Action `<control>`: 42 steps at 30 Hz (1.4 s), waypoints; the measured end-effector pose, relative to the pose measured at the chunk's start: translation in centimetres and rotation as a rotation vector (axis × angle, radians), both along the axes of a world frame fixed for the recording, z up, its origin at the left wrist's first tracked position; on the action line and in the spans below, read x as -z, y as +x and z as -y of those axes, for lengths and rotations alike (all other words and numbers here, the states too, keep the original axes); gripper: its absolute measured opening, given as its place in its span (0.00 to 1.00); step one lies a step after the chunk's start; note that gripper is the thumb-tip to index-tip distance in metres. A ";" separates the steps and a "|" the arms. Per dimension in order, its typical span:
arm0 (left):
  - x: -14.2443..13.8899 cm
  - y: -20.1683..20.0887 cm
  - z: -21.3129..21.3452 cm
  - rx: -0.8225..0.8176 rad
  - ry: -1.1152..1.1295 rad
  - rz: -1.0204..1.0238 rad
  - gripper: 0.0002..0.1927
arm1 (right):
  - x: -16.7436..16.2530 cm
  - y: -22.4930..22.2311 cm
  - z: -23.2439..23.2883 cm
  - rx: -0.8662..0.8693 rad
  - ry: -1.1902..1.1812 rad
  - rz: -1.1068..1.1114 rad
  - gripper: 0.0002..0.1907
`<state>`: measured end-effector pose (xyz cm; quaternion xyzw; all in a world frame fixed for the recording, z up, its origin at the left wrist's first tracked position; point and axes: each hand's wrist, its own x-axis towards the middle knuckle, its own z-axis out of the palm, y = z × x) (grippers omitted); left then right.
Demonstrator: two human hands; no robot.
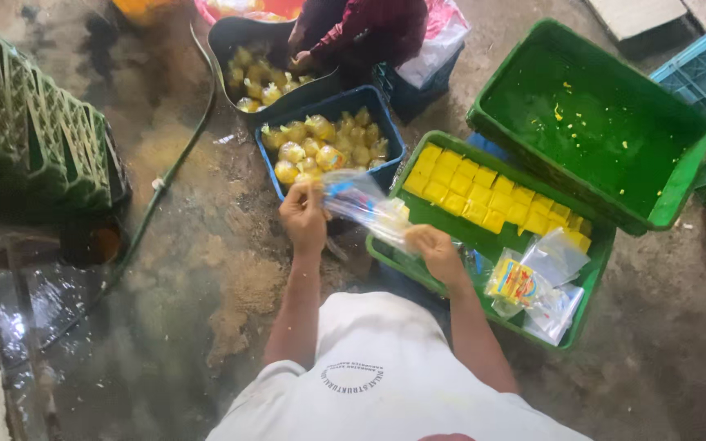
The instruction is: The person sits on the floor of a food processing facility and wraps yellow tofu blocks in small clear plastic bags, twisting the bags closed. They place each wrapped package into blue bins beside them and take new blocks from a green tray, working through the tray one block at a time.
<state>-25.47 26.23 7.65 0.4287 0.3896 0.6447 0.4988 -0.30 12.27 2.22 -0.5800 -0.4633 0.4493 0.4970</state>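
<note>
left hand (304,219): we pinch a clear plastic bag (367,206)
right hand (437,253): we grip its other end
below: green crate (496,314) of yellow blocks (484,198)

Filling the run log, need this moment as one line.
left hand: holds bag top | right hand: holds bag's other end | bag: clear, over green tray edge | tray: yellow blocks | blue tub: filled bags

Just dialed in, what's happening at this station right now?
A person seen from above holds a clear plastic bag stretched between the left hand and the right hand. The hands are over a green crate that holds rows of yellow blocks and a pile of empty clear bags. A blue tub beside it holds filled, tied bags. Across from them, another person's hands reach into a dark tub of similar bags. A second green crate sits nearly empty.
</note>
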 end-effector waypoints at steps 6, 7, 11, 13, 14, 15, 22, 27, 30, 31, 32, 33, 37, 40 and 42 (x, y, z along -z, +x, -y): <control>2.5 -0.4 -1.2 -0.085 -0.118 0.131 0.07 | 3.9 0.9 -0.4 0.501 -0.083 -0.098 0.24; 2.2 -0.3 -1.0 -0.083 -0.156 0.115 0.07 | 4.1 0.8 -0.5 0.556 -0.109 -0.121 0.25; -0.7 0.0 0.4 -0.237 0.045 -0.342 0.15 | 3.2 0.5 -0.4 0.451 0.052 -0.051 0.09; -2.3 0.6 1.7 -0.511 0.350 -0.721 0.18 | 1.7 0.3 0.0 0.435 -0.009 -0.130 0.09; -3.0 1.1 2.3 -0.648 0.505 -0.914 0.20 | 0.9 -0.1 0.1 0.422 -0.041 -0.172 0.09; -3.5 1.7 2.8 -0.387 0.460 -0.737 0.13 | 0.1 -0.7 0.2 0.328 0.003 -0.168 0.08; -3.6 4.7 3.9 0.937 0.190 -1.079 0.16 | -3.7 -2.9 0.4 -0.067 -0.016 -0.096 0.10; -2.2 4.8 4.7 0.717 0.327 -0.879 0.09 | -4.4 -0.7 0.8 0.001 -0.054 -0.131 0.05; -1.7 5.0 5.5 0.645 0.301 -0.834 0.11 | -4.0 -0.8 1.1 0.145 -0.040 -0.042 0.06; -1.7 5.1 5.7 0.643 0.286 -0.811 0.12 | -3.8 -1.1 1.1 0.190 -0.022 -0.007 0.06; -1.7 5.1 5.8 0.636 0.273 -0.791 0.12 | -3.6 -1.4 1.2 0.232 0.002 0.026 0.07; -1.7 5.1 5.9 0.627 0.261 -0.774 0.13 | -3.3 -1.7 1.2 0.205 -0.057 0.013 0.07; -1.9 4.9 5.6 0.629 0.118 -0.880 0.14 | -2.0 -2.4 1.4 0.149 -0.179 0.006 0.11; -1.7 4.7 5.2 0.639 0.151 -0.970 0.15 | -0.9 -2.6 1.5 0.055 -0.113 -0.034 0.06; -1.2 4.7 5.1 0.692 0.180 -0.969 0.09 | -0.6 -2.6 1.4 0.037 -0.087 0.021 0.06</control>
